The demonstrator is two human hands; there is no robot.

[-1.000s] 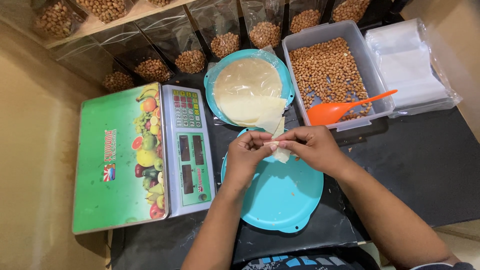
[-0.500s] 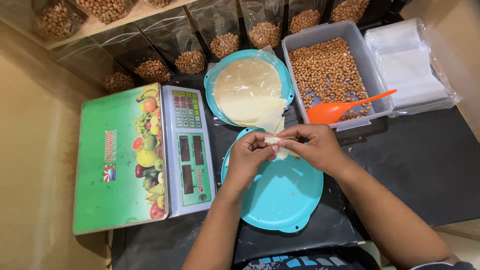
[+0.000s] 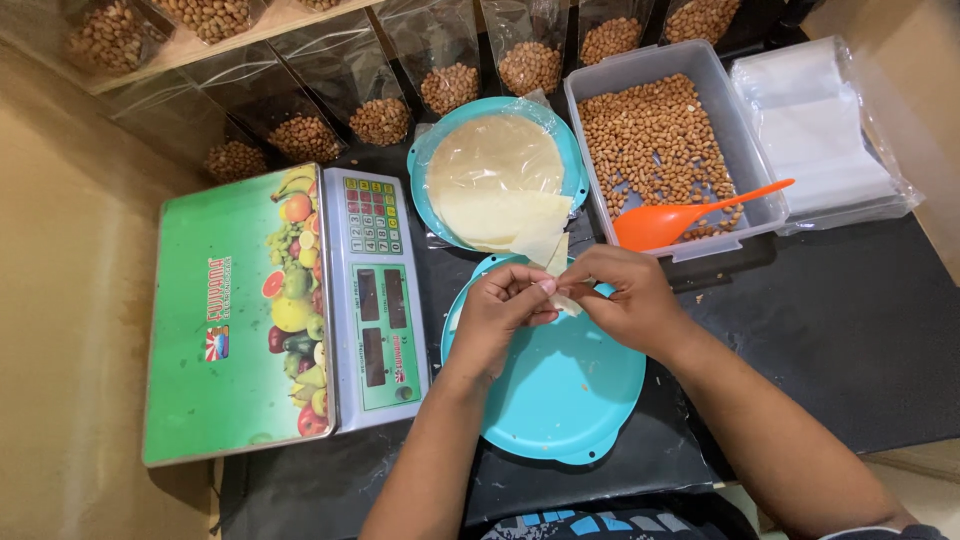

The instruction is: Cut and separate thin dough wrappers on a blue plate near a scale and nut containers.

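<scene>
Both of my hands meet above a turquoise plate [image 3: 560, 390]. My left hand [image 3: 500, 312] and my right hand [image 3: 625, 295] pinch a small pale piece of thin wrapper sheet [image 3: 562, 300] between their fingertips. Most of that piece is hidden by my fingers. Just beyond them, a second turquoise plate [image 3: 425, 195] carries a round stack of pale wrapper sheets [image 3: 495, 175] under clear plastic, with cut pieces lying at its near edge.
A green digital scale [image 3: 280, 310] stands at the left. A clear tub of peanuts [image 3: 660, 140] with an orange scoop [image 3: 680, 215] sits at the right, beside a stack of clear plastic bags [image 3: 820, 135]. Several filled peanut bags [image 3: 450, 85] line the back.
My fingers have shifted slightly on the small wrapper piece, folding it tighter. Hands stay over the near plate.
</scene>
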